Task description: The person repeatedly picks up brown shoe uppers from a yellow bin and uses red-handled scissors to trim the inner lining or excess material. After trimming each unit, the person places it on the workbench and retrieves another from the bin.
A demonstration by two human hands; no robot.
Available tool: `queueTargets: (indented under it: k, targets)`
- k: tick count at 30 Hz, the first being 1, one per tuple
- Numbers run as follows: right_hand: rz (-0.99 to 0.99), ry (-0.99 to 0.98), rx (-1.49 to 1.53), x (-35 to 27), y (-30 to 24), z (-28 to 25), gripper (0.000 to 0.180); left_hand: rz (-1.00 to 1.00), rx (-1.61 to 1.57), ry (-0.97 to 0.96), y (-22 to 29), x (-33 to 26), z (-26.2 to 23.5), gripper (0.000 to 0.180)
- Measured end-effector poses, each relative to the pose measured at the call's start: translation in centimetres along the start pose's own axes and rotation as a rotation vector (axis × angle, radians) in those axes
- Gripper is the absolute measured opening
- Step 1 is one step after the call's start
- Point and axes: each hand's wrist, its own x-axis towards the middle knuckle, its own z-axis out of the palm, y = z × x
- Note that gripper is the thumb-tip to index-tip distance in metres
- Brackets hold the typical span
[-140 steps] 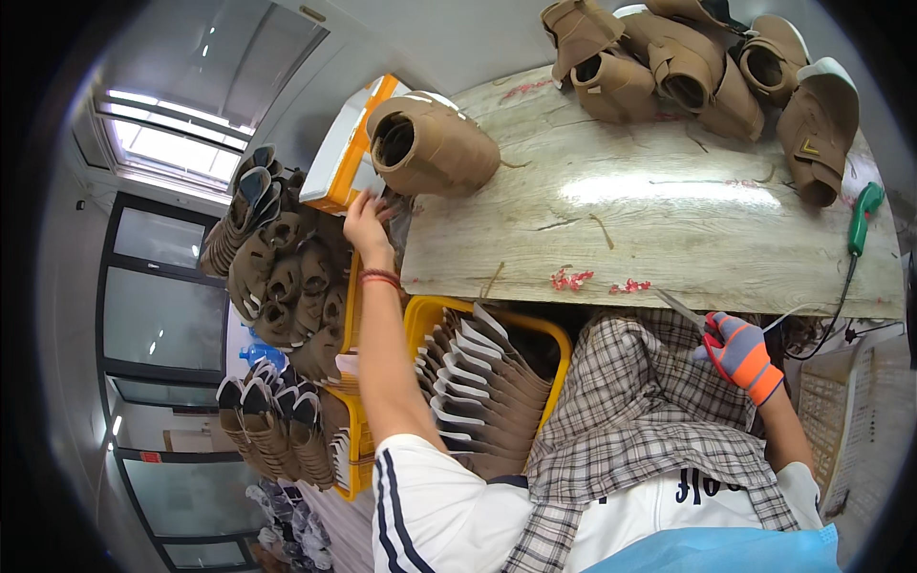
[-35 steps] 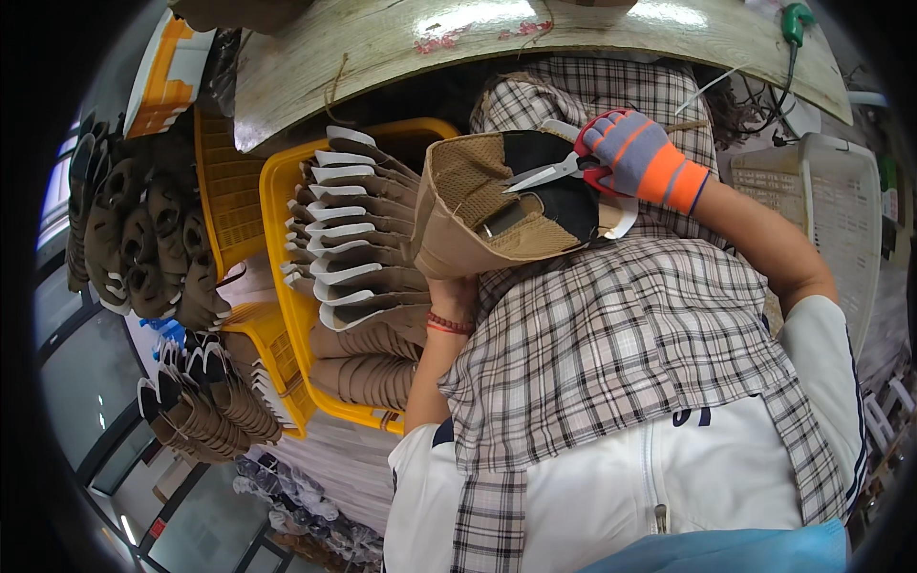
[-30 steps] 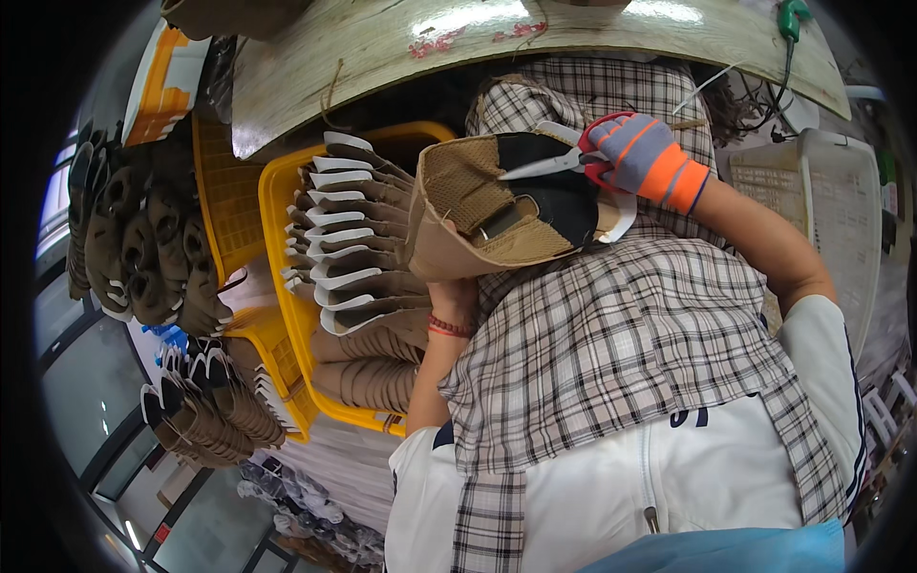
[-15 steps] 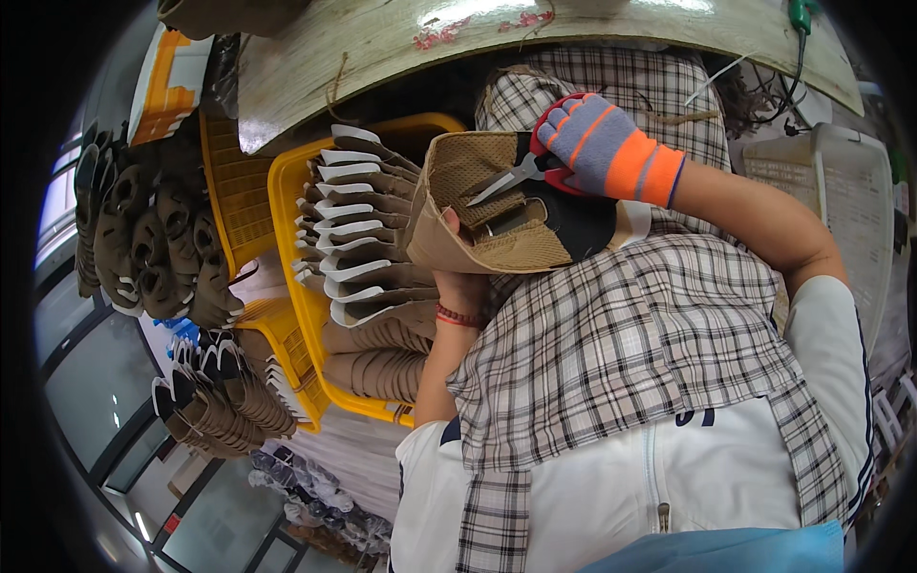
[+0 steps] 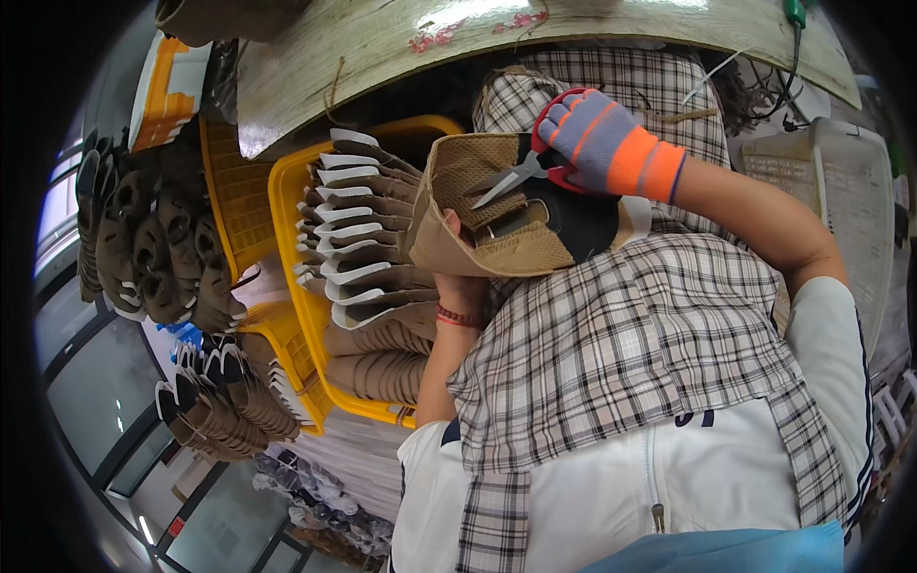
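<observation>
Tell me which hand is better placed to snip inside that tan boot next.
Probably the right hand: gloved, it holds the scissors with their tips already at the tan boot opening. The left hand sits underneath, supporting the boot.

Bright, even daylight fills the scene. Glare whitens the far tabletop [image 5: 573, 24], with windows [image 5: 105, 401] glowing at near left. Fisheye distortion bends edges toward a black rim. Focus stays sharp centrally, softer outward.

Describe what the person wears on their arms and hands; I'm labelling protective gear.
The right hand wears a knit glove, grey-blue with orange stripes, an orange cuff and red palm coating. The left hand is bare, with a red bracelet at the wrist. White sleeves with dark stripes.
</observation>
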Motion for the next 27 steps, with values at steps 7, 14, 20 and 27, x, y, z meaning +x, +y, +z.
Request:
queueTargets:
  k: [7,14,20,27]
  targets:
    - [0.212,-0.080,0.120,-0.3,1.7,-2.0,0.025,0.020,-0.052,-0.019,0.6,0.0,0.7,0.054]
    - [0.231,-0.298,0.347,-3.6,0.1,-4.1,0.046,0.115,0.268,0.025,2.0,1.1,-1.7,0.047]
    - [0.187,-0.572,0.307,-5.2,-0.8,-2.4,0.041,-0.317,0.199,-0.092,4.4,-0.8,-2.9,0.053]
    - [0.080,-0.476,0.305,-3.7,-1.8,-1.8,0.031,-0.299,0.297,-0.155,4.0,-1.7,-4.9,0.037]
